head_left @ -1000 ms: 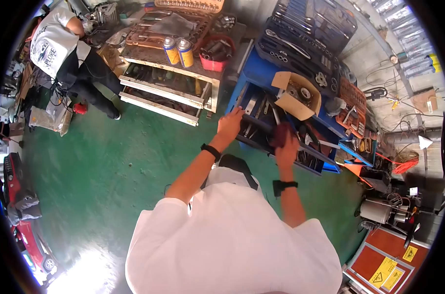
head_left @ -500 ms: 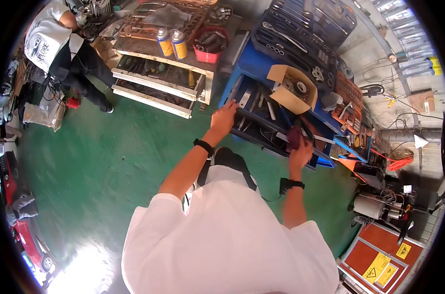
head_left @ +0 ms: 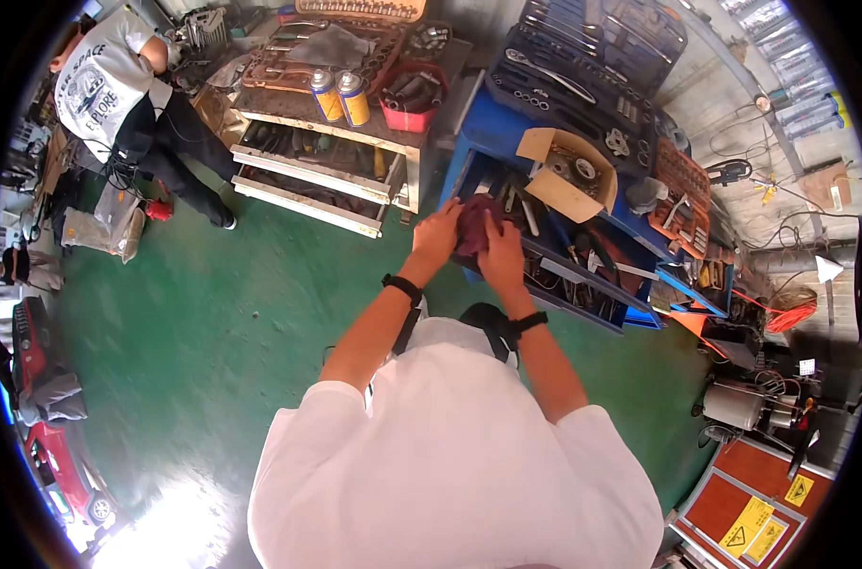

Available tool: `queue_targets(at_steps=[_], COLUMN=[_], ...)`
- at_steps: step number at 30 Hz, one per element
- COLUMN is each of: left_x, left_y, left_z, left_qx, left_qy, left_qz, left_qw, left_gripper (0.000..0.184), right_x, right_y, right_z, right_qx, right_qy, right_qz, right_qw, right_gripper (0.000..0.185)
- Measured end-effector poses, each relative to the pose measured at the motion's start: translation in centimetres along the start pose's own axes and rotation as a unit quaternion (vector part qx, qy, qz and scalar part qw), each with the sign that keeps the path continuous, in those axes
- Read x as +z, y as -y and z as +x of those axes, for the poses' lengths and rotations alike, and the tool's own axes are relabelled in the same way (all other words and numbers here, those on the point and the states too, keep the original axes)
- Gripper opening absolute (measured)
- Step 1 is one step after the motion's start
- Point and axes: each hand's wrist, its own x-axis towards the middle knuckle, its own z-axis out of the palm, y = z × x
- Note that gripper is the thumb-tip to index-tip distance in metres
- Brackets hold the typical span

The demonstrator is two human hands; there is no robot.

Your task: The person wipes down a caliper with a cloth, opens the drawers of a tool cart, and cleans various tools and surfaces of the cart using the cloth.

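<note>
A crumpled maroon cloth (head_left: 476, 224) is bunched between my two hands, over the left front corner of an open blue tool drawer (head_left: 583, 277). My right hand (head_left: 502, 254) is closed on the cloth from its right side. My left hand (head_left: 436, 235) has its fingers curled against the cloth's left edge; its fingertips are partly hidden. Behind the cloth, the drawer holds loose hand tools, among them dark-handled pliers (head_left: 602, 258). An open cardboard box (head_left: 568, 175) with round metal parts sits on the blue cabinet above the drawer.
Socket sets (head_left: 583, 76) lie open on the cabinet. To the left stands a wooden bench (head_left: 393, 137) with two open drawers, spray cans (head_left: 353, 100) and a red bin (head_left: 412, 100). A co-worker (head_left: 118, 85) bends at the far left. A compressor (head_left: 734, 406) stands right.
My right hand has carried the maroon cloth leftward from the drawer's right part to beside my left hand. My left hand has stayed near the drawer's left corner. The view has shifted slightly.
</note>
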Motion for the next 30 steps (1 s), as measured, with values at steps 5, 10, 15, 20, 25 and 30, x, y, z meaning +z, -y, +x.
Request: queue_targets(at_steps=[5,10,15,20,25,30], left_x=[0.7,1.6,2.4,3.4,4.0,1.9], left_y=[0.1,-0.8,-2.3,-2.8,-2.3,-3.9], left_z=[0.2,-0.2,-0.7,-0.7,-0.7,-0.8], left_qx=[-0.016,-0.039,-0.08,-0.092,-0.1,-0.092], left_qy=[-0.015,-0.035,-0.04,-0.056,-0.069,-0.023], left_qz=[0.026,0.003,-0.05,-0.078,-0.12,0.057], left_qw=[0.999,0.999,0.995,0.991,0.985,0.994], left_gripper=[0.03,0.027,0.03,0.033,0.037,0.057], right_x=[-2.7,-6.6,-10.6,-14.4,-13.2,-8.6], right_y=[-3.0,-10.7,-19.8,-29.4,-29.8,-22.0], right_z=[-0.1,-5.2,-11.4,-16.3,-16.5,-13.3], right_qx=[-0.033,0.031,0.124,0.276,0.332,0.187], right_qy=[0.031,0.006,-0.074,-0.102,-0.088,-0.097], right_qz=[-0.079,-0.066,-0.126,-0.175,-0.179,-0.098], right_qw=[0.996,0.997,0.981,0.94,0.922,0.973], right_gripper=[0.068,0.072,0.069,0.066,0.067,0.076])
